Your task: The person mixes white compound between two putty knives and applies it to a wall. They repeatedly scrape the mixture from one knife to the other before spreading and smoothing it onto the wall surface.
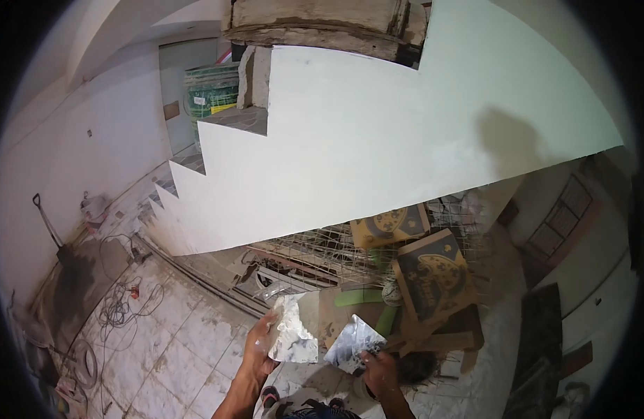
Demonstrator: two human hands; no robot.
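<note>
Dirty tiles (175, 359) lie by a white stair wall (343, 140), and the left hand (260, 346) pinches the left edge of a plate (306, 348) smeared white, near a flat blade (353, 341) the right hand (380, 371) pinches.

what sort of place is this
Likely a house interior under construction: a shovel leans by the wall, loose cables lie on dirty tiles, and the left hand holds a board with white paste.

dusty tiled floor (195, 357), tangled cable (116, 315)
</note>
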